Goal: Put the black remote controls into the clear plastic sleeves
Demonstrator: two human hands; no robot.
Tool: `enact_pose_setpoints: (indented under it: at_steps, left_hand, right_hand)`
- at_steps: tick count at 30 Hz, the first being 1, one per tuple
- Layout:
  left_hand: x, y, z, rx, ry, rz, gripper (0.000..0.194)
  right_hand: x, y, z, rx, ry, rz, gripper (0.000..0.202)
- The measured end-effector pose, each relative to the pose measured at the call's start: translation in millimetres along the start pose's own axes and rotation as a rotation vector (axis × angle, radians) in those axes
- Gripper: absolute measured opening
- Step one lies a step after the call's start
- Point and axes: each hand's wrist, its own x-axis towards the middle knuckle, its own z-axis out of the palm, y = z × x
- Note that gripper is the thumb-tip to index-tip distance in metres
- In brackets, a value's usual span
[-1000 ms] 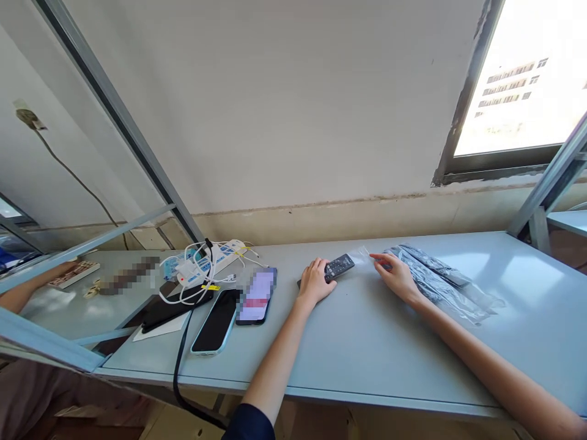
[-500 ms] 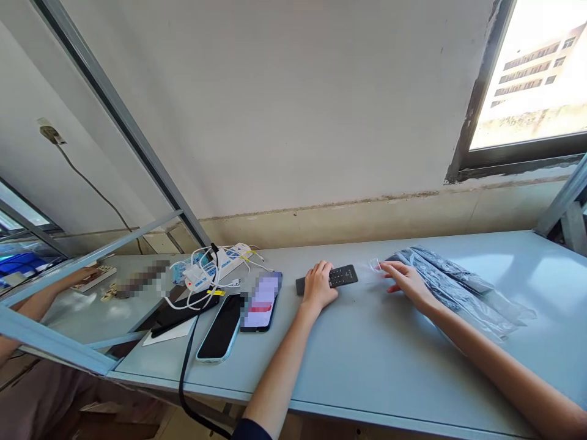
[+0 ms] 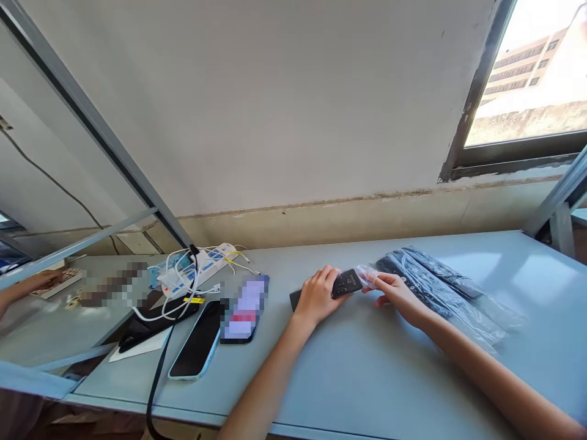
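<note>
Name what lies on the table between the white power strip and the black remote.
In the head view, between the power strip and the remote lies a lit phone, with a dark-screened phone beside it.

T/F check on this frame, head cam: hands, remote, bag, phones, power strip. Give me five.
1. The left hand rests on a black remote. True.
2. The right hand pinches a clear plastic bag at the remote's far end. True.
3. The pile of bagged remotes lies left of the phones. False: it lies at the right, beside the right hand.
4. Two phones lie flat on the table, left of the left hand. True.
5. The power strip has nothing plugged in. False: white cables and a black cord run from it.
</note>
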Motion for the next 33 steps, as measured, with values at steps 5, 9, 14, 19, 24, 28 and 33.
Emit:
enact_pose_setpoints:
  at_steps: [5, 9, 14, 19, 24, 28, 33]
  left_hand:
    - [-4, 8, -3.1, 0.025, 0.002, 0.112, 0.038]
    - [-4, 3, -3.2, 0.064, -0.023, 0.135, 0.047]
    - [-2, -3, -0.4, 0.115, -0.004, 0.177, 0.046]
    - [2, -7, -6.9, 0.229, -0.049, 0.185, 0.038]
    - [4, -12, -17.5, 0.237, -0.004, 0.178, 0.038]
    - [4, -21, -22.0, 0.210, 0.059, 0.117, 0.034]
    - [3, -30, -23.2, 0.179, 0.135, -0.034, 0.033]
  right_hand:
    - [3, 1, -6, -0.030, 0.007, 0.032, 0.060]
    - [3, 1, -6, -0.070, -0.086, 0.069, 0.057]
    - [3, 4, -6, -0.139, -0.120, 0.050, 0.053]
    - [2, 2, -4, -0.184, -0.106, -0.004, 0.053]
    - [1, -3, -3, -0.173, -0.098, -0.042, 0.051]
    - [7, 0, -14, -0.168, -0.045, -0.122, 0.046]
    - [19, 11, -26, 0.028, 0.198, -0.097, 0.034]
